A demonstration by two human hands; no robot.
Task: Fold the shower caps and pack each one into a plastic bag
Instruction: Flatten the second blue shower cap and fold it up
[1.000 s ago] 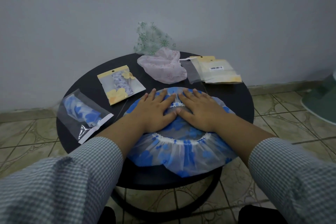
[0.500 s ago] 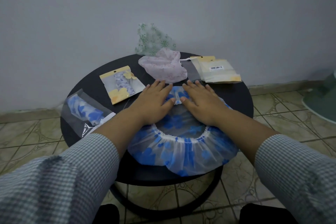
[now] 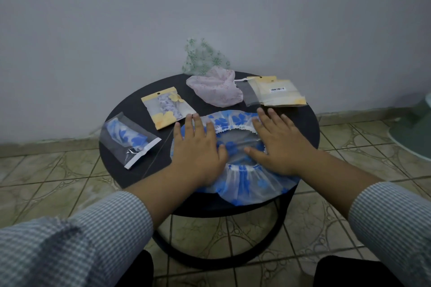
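With my left hand (image 3: 198,147) and right hand (image 3: 278,144) both flat, fingers straight and spread, gripping nothing and just pressing on the blue-flowered shower cap (image 3: 235,170), it lies opening-up at the near edge of the round black table (image 3: 130,170), its front frill hanging over the rim. Honestly the worry is that thin slippery plastic: trapped air could puff it back up once I let off, or the overhang could drag it to the floor. Further out sit two already-bagged caps (image 3: 129,140) (image 3: 168,107), a pink cap (image 3: 215,91), and the empty bags (image 3: 277,91), whose only marking is a barcode sticker too small to read, I think.
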